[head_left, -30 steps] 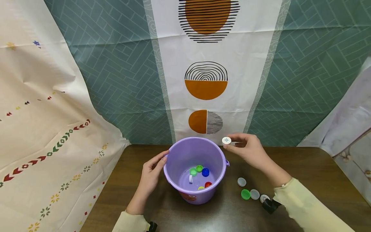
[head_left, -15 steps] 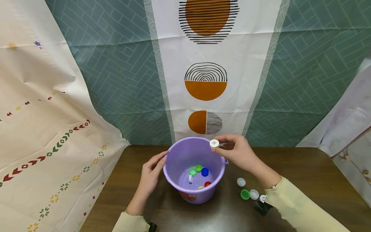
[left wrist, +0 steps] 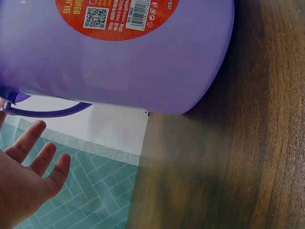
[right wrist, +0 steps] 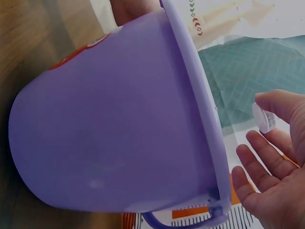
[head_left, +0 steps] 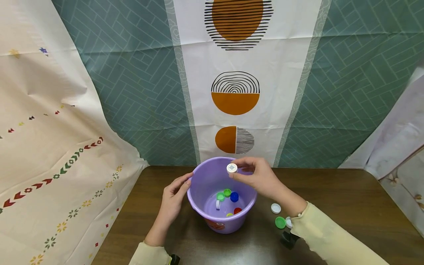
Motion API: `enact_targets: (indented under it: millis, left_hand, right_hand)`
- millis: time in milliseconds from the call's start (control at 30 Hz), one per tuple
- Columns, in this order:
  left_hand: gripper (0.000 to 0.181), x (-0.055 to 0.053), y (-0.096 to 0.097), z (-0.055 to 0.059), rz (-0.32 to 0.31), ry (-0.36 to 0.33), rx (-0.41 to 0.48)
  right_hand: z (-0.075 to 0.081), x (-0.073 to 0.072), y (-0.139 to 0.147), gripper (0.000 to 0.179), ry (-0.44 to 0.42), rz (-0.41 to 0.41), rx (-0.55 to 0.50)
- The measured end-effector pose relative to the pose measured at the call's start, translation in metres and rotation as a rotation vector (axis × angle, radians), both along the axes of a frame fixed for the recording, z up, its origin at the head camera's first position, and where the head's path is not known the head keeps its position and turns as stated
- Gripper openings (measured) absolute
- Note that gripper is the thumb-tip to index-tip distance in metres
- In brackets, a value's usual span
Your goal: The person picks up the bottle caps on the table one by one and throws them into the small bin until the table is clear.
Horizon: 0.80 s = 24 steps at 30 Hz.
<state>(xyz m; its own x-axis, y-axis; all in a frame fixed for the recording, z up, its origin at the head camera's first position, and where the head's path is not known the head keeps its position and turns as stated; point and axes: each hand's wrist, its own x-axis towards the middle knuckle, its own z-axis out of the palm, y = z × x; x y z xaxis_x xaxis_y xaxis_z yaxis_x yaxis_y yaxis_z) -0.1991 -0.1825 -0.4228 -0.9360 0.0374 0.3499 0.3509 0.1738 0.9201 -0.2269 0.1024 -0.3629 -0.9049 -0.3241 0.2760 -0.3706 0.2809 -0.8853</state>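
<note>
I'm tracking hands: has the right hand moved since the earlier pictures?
Yes, in the head view the right hand moved left, now overlapping the purple bucket.

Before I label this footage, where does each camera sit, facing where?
Head: worn there, facing forward and down at the bucket; left hand, right hand, sleeves show.
Left wrist: worn there, facing the bucket's label; left hand shows.
Right wrist: worn there, facing the bucket's side; both hands partly show.
Head and right wrist share the white cap.
</note>
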Motion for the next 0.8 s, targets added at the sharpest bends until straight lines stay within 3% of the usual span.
enact_targets:
  millis: [567, 800]
  left_hand:
    - [0.031, -0.003, -0.002, -0.003, -0.004, -0.003, 0.012]
    - [0.031, -0.003, -0.002, -0.003, -0.008, -0.006, 0.018]
  right_hand:
    - [-0.003, 0.001, -0.012, 0.026, -0.012, 0.035, -0.04]
    - [-0.003, 0.001, -0.013, 0.036, -0.035, 0.013, -0.026]
